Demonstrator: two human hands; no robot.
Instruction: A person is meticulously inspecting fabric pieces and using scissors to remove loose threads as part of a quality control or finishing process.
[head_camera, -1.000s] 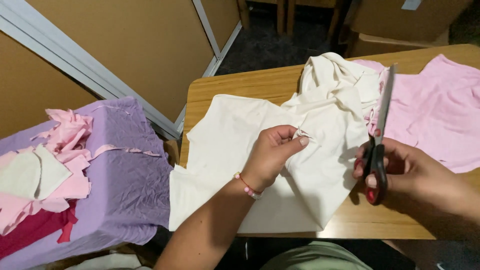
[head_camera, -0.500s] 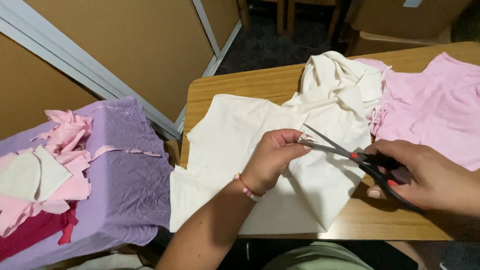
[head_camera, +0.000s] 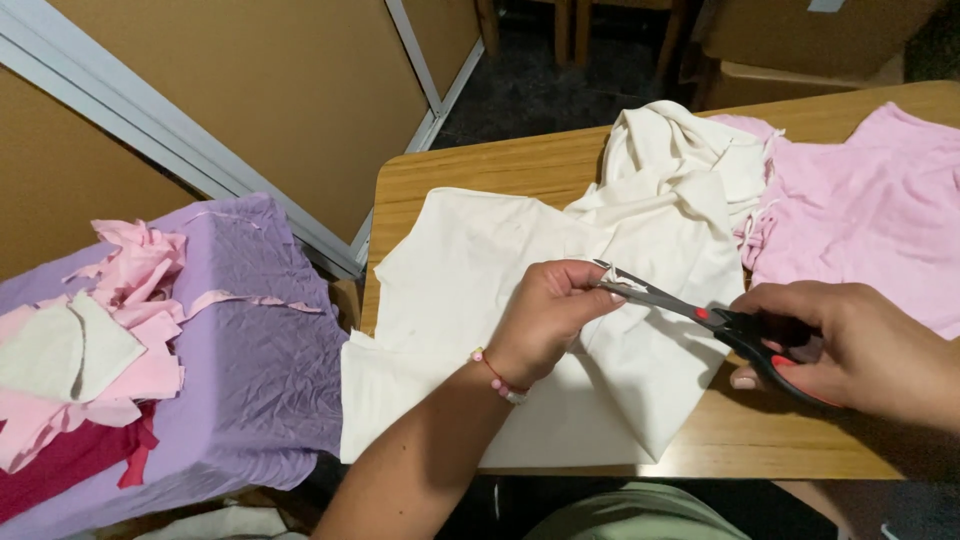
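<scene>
My left hand (head_camera: 545, 318) pinches cream cloth (head_camera: 470, 290) on the surface (head_camera: 480, 165); right hand (head_camera: 850, 345) grips scissors (head_camera: 700, 315), blade tips at the pinched fold.

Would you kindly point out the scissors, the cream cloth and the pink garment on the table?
scissors (head_camera: 690, 312): head view, on the blades near the red pivot.
cream cloth (head_camera: 470, 260): head view, on its flat left part.
pink garment (head_camera: 860, 210): head view, on its middle.

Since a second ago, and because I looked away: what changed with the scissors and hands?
The right hand swung the scissors from upright down to level, blades now at the cream cloth pinched by the left hand. The pinch, pink cloth and scraps stayed put.
</scene>
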